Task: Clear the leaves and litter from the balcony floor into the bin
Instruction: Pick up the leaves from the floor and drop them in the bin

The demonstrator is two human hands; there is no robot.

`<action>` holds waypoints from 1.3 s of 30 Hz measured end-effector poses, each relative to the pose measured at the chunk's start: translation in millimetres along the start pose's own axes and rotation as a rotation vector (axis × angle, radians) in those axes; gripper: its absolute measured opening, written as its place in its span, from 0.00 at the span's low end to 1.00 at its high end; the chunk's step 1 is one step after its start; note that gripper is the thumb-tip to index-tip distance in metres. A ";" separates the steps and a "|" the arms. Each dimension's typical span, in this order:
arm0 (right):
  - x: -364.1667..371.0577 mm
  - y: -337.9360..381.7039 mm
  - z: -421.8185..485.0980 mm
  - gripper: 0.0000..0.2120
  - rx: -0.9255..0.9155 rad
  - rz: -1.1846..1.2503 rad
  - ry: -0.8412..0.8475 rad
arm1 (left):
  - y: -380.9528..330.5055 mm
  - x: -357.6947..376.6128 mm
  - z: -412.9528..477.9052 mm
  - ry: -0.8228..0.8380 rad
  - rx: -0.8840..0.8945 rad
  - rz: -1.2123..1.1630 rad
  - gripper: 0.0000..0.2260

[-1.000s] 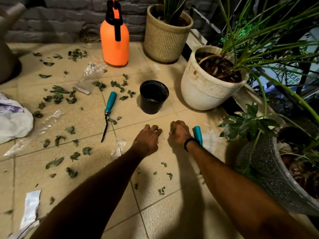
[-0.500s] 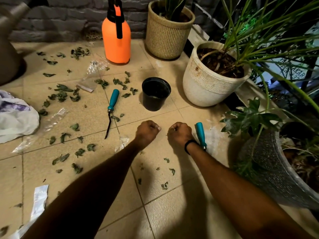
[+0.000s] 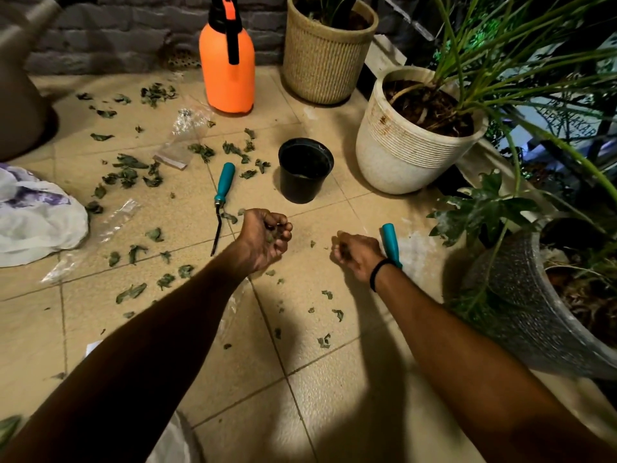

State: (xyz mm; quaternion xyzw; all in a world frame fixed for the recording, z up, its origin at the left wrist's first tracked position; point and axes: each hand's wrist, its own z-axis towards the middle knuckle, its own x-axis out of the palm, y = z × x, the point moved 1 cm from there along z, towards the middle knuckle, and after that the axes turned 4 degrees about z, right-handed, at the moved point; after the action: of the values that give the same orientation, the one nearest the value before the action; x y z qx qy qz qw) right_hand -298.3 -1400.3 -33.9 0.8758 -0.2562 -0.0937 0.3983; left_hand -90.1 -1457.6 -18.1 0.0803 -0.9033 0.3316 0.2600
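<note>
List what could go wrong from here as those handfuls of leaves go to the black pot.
1. The left hand cups leaves loosely with its fingers partly open; bits could spill on the way to the black pot.
2. The hand fork lies close beside that hand and could get knocked.
3. Clear plastic wrappers blend into the tiles and may be overlooked.

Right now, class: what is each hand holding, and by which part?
The left hand cups loose green leaves in its curled palm. The right hand is closed; its contents cannot be told.
</note>
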 end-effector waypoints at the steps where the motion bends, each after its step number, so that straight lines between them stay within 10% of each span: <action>1: 1.5 -2.4 5.0 0.03 -0.095 -0.231 -0.066 | 1.1 -0.9 1.0 -0.054 -0.003 0.080 0.07; 7: 32.0 -1.0 -2.0 0.09 -0.483 -1.058 -0.007 | -0.2 -5.0 7.5 -0.479 0.242 0.986 0.11; 17: 47.0 -8.7 -8.2 0.02 -0.448 -1.099 -0.050 | 12.6 -1.5 -14.3 -0.369 0.288 1.743 0.20; 24: 26.9 -10.5 -38.7 0.04 0.059 0.053 0.131 | 104.7 -21.7 -44.2 -0.426 0.498 1.724 0.21; 32: 23.8 -46.2 -54.5 0.04 -0.324 -0.910 -0.056 | 97.6 -11.3 -56.5 -0.468 0.452 1.575 0.10; 39: 2.4 -24.6 -50.9 0.05 -0.333 -0.902 -0.074 | 72.6 -11.6 -50.0 -0.563 0.291 1.179 0.14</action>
State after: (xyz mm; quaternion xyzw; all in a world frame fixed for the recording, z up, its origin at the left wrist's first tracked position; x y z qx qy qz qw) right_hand -268.4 -1355.0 -18.3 0.8199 0.1535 -0.3280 0.4434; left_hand -82.5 -1370.2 -32.4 -0.3092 -0.7753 0.5032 -0.2240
